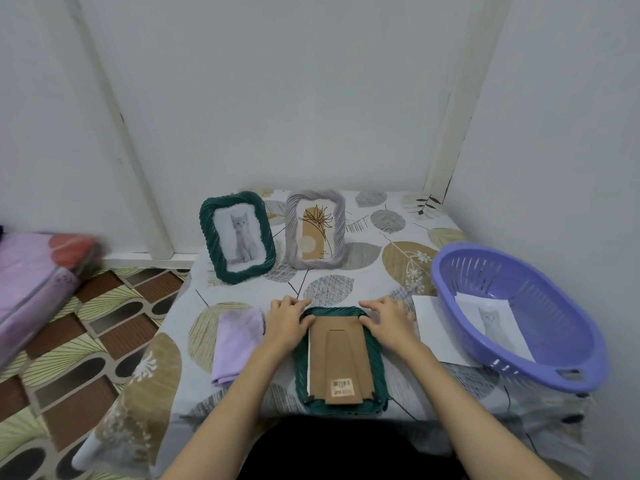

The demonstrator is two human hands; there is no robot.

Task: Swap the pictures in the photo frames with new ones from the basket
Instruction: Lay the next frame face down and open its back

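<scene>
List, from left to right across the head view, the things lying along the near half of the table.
Lilac cloth → left hand → face-down green frame → right hand → purple basket.

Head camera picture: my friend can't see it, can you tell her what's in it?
Two hands, left and right, press the far corners of a green photo frame lying face down on a leaf-patterned table. Behind stand a green cat frame and a grey plant frame; a purple basket with a cat picture sits right, a lilac cloth left.
</scene>
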